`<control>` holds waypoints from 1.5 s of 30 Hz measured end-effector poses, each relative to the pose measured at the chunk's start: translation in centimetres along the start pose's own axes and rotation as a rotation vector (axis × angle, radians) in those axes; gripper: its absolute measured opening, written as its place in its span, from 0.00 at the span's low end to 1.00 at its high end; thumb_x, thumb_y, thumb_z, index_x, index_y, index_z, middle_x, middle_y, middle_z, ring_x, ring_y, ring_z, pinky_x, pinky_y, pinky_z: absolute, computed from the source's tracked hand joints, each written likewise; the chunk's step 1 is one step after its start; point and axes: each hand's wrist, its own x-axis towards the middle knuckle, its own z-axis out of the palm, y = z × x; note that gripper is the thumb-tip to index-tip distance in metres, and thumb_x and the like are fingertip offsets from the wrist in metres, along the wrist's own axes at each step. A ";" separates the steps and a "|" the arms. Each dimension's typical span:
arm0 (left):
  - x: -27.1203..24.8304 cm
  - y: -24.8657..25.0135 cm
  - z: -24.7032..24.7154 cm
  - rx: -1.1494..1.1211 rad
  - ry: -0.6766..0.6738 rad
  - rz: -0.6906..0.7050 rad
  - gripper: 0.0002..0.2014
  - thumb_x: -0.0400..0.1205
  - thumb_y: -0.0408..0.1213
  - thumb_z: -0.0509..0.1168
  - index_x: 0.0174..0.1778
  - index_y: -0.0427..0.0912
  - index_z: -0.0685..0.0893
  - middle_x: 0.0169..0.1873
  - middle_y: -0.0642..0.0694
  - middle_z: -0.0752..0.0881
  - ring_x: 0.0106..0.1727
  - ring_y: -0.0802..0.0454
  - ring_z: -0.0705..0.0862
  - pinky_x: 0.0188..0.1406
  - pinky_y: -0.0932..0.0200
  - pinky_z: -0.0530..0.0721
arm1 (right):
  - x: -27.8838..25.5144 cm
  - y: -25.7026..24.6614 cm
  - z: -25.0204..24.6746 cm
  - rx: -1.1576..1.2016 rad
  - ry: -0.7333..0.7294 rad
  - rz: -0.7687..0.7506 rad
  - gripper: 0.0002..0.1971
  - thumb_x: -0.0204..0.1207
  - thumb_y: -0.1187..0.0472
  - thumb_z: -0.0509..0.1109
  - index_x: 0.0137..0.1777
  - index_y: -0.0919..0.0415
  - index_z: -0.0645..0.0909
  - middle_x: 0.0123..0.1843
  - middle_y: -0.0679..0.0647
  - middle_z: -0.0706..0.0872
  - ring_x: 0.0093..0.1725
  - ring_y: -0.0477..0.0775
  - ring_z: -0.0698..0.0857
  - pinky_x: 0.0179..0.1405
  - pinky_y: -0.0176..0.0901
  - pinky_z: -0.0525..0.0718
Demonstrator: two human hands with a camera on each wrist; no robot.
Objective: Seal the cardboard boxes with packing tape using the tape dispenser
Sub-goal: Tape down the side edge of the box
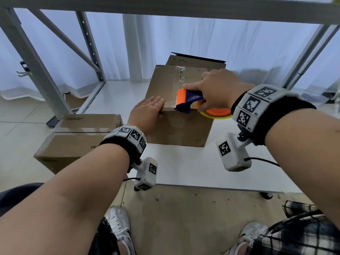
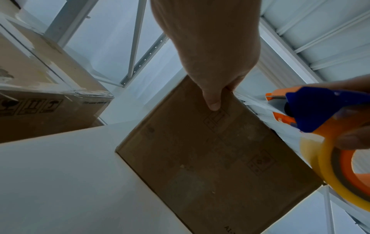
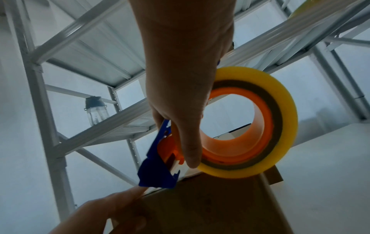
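A brown cardboard box point(image 1: 165, 83) stands on the white table point(image 1: 193, 168), flaps closed, shiny tape running along its centre seam. My left hand point(image 1: 150, 110) lies flat on the near top edge, fingers straight, thumb point(image 2: 213, 101) down the front face point(image 2: 210, 158). My right hand point(image 1: 217, 89) grips the blue and orange tape dispenser point(image 1: 189, 100) at the box's near edge over the seam. Its yellow tape roll point(image 1: 217, 115) hangs past the front face. In the right wrist view the dispenser point(image 3: 158, 171) and roll point(image 3: 258, 123) sit over the box top point(image 3: 210, 205).
A second box point(image 1: 77, 137), taped, sits lower at the left beside the table. A grey metal rack point(image 1: 33, 57) and white curtains stand behind. A clear bottle point(image 3: 96, 110) rests on a rack shelf. My shoes point(image 1: 119, 225) are on the floor below.
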 end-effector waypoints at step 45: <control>-0.6 1.7 -1.0 0.012 -0.070 -0.047 0.35 0.85 0.47 0.60 0.84 0.44 0.51 0.84 0.48 0.54 0.84 0.53 0.52 0.82 0.58 0.48 | -1.0 1.2 0.4 -0.040 -0.012 0.019 0.39 0.75 0.40 0.67 0.82 0.34 0.51 0.64 0.56 0.76 0.64 0.59 0.75 0.58 0.49 0.71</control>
